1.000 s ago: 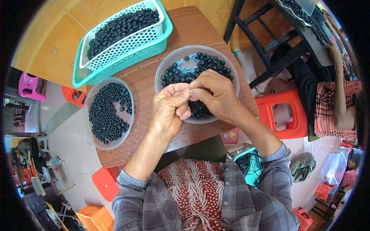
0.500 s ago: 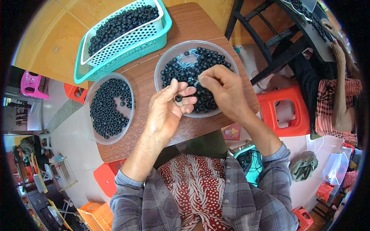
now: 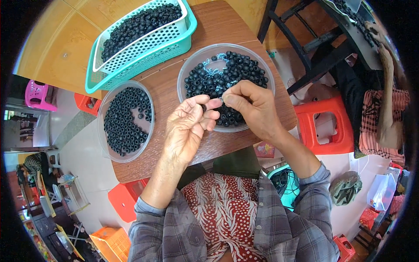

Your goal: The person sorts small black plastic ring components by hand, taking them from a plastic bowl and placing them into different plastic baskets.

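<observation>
My left hand, palm turned up, holds a black bead between its curled fingers. Thumb and forefinger of my right hand are pinched together by the left fingertips; whatever small thing lies in the pinch is too small to make out. Both hands hover over the near side of a round clear tub of black beads. Shiny light-blue small pieces lie on top of those beads. To the left stands a second round tub, holding more black beads with a hole through each.
At the table's far left, a white basket full of black beads sits inside a turquoise basket. Red stools stand around the wooden table. At right, another person's arm reaches to a dark table with beads.
My right hand has lowered slightly and its fingertips have come up to my left fingertips. The bead in the left hand has shifted toward the thumb, now partly covered by fingers.
</observation>
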A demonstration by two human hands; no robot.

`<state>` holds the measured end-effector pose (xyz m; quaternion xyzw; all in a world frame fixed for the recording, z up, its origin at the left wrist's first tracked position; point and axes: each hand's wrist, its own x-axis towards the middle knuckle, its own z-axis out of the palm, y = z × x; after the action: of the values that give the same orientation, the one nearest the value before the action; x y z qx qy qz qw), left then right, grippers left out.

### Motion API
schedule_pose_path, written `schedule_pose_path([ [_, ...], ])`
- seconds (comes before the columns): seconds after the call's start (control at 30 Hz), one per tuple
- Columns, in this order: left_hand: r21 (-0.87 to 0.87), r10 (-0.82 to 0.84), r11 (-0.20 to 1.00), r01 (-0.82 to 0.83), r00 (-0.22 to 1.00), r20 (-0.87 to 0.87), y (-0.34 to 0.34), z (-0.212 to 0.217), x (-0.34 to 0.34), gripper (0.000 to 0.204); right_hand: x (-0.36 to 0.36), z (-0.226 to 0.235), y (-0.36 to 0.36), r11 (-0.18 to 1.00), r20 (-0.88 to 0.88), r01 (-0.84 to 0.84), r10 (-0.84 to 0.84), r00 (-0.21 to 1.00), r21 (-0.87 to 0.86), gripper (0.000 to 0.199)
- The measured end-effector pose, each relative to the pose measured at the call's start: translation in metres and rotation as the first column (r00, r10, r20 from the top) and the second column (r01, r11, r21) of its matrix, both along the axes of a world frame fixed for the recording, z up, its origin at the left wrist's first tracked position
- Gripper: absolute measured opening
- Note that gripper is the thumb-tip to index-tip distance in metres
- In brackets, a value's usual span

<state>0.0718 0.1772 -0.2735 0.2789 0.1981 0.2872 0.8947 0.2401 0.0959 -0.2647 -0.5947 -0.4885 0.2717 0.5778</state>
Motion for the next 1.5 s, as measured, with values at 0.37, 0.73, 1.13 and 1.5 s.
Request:
schedule_pose_path([
  [0.37, 0.091, 0.090, 0.993, -0.080, 0.989, -0.117, -0.005, 0.000, -0.002, 0.030, -0.014, 0.007, 0.006, 0.984, 0.186, -0.002, -0.032, 0.982, 0.179, 0.006],
  [0.73, 0.378, 0.319, 0.891, -0.250, 0.938, -0.133, -0.017, -0.005, 0.002, 0.026, -0.021, 0.001, 0.009, 0.970, 0.378, -0.037, -0.059, 0.924, 0.242, 0.005],
  [1.13, 0.427, 0.399, 0.849, -0.311, 0.907, -0.133, -0.027, -0.005, -0.002, 0.030, -0.029, -0.003, 0.004, 0.990, 0.229, -0.032, 0.001, 0.973, 0.135, 0.004],
  [1.5, 0.343, 0.375, 0.878, -0.334, 0.925, -0.058, -0.025, -0.009, -0.004, 0.031, -0.023, 0.015, 0.004, 0.943, -0.573, -0.231, 0.054, 0.818, -0.241, 0.012],
])
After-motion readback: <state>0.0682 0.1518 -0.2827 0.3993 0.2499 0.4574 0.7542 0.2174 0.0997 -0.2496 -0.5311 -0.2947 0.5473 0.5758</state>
